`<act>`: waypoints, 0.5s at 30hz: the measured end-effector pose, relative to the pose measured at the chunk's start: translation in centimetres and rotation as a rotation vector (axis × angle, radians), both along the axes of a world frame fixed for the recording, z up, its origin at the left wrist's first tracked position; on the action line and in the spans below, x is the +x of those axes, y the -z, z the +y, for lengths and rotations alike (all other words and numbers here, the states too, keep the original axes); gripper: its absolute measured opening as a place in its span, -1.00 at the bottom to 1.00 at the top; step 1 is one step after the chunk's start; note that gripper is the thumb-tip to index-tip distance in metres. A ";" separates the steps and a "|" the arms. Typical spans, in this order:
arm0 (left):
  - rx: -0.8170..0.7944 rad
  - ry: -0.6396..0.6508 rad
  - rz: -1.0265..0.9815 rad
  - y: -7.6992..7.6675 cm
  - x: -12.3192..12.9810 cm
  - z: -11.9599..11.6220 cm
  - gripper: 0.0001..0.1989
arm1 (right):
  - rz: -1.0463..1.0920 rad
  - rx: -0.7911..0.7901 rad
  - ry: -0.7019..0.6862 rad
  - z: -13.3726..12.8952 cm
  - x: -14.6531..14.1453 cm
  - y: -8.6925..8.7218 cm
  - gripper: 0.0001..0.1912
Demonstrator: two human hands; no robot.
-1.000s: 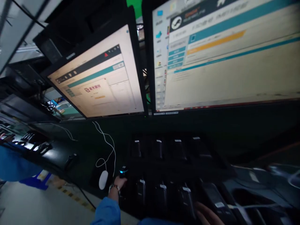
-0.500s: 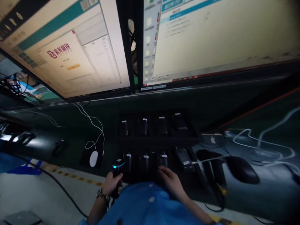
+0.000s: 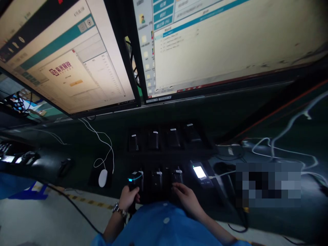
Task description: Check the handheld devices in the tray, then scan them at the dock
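My left hand (image 3: pixel 129 198) is closed around the handle of a black handheld barcode scanner (image 3: pixel 135 179), whose head shows a blue light. Its head overlaps the leftmost black device (image 3: pixel 141 177) of the near row. My right hand (image 3: pixel 186 197) has its fingertips drawn together at the lower end of another black device with a white label (image 3: pixel 177 176); what lies between them is hidden. Between the hands is a further labelled device (image 3: pixel 157 179). To the right, a device with a lit white screen (image 3: pixel 200 172) has a white cable at its side.
Behind, a black tray (image 3: pixel 164 153) holds a second row of labelled devices. Two monitors (image 3: pixel 137 99) stand at the back. A white mouse (image 3: pixel 103 178) with a looping cord is on the left. White cables (image 3: pixel 275 136) and a blurred patch lie on the right.
The right-hand device's dark screen has lit up white. My left hand and the scanner have shifted slightly right, towards the leftmost device. The whole view has shifted slightly.
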State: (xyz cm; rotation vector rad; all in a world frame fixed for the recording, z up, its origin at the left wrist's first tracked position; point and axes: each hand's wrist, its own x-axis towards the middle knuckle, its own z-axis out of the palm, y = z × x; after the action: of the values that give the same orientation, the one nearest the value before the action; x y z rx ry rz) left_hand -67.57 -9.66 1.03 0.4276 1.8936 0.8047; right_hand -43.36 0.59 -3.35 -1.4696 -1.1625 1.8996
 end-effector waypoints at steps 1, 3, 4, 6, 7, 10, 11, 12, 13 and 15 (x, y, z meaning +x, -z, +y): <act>0.002 -0.001 0.005 -0.1 -0.1 0.0 -0.75 | 0.003 -0.005 -0.005 0.0 0.1 -0.2 -0.57; 0.007 0.004 0.016 -0.2 -0.3 0.0 -0.76 | 0.007 -0.014 -0.017 0.0 0.2 -0.4 -0.56; 0.010 0.009 0.019 -0.2 -0.4 0.1 -0.76 | 0.006 -0.016 -0.017 -0.1 0.2 -0.4 -0.55; 0.013 0.026 0.021 -0.1 -0.7 0.1 -0.79 | -0.001 -0.013 -0.008 -0.2 0.2 -0.3 -0.55; 0.014 0.037 0.022 -0.1 -0.8 0.1 -0.80 | -0.007 -0.007 0.001 -0.2 0.1 -0.3 -0.54; 0.008 0.063 0.034 0.2 -1.2 0.0 -0.84 | -0.022 0.017 0.025 -0.3 0.0 0.0 -0.52; 0.005 0.069 0.043 0.3 -1.4 0.0 -0.85 | -0.023 0.023 0.026 -0.4 0.0 0.1 -0.52; 0.001 0.073 0.054 0.5 -1.5 -0.1 -0.85 | -0.024 0.028 0.024 -0.4 0.0 0.2 -0.52; -0.003 0.075 0.071 0.7 -1.8 -0.2 -0.85 | -0.026 0.029 0.020 -0.4 0.1 0.3 -0.51; -0.010 0.069 0.132 1.2 -2.5 -0.4 -0.86 | -0.035 0.026 0.020 -0.4 0.1 0.4 -0.50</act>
State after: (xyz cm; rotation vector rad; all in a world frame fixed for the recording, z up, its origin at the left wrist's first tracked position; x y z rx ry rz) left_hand -70.04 -10.03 -0.20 0.5486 1.9919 0.7360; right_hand -43.26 0.17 -3.72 -1.5012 -1.1792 1.8453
